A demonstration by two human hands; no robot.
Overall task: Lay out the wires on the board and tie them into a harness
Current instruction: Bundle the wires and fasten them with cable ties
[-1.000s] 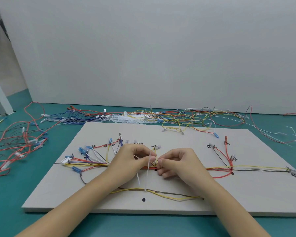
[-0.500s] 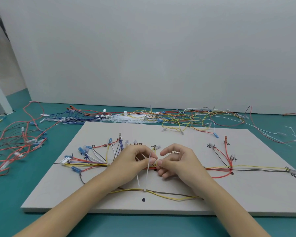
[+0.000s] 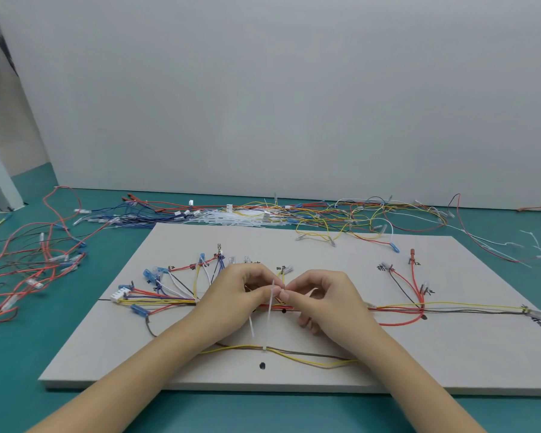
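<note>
White cable tie (image 3: 271, 303) at frame centre, over the wire bundle (image 3: 397, 307) on the board (image 3: 341, 367) | we see left hand (image 3: 235, 292) and right hand (image 3: 322, 295) both pinching it | board markings unreadable (too small).

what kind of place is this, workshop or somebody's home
Most likely a wire-harness assembly bench in a workshop: a layout board with marked wire routes, loose wires piled on the teal table, and a heap of white cable ties.
</note>
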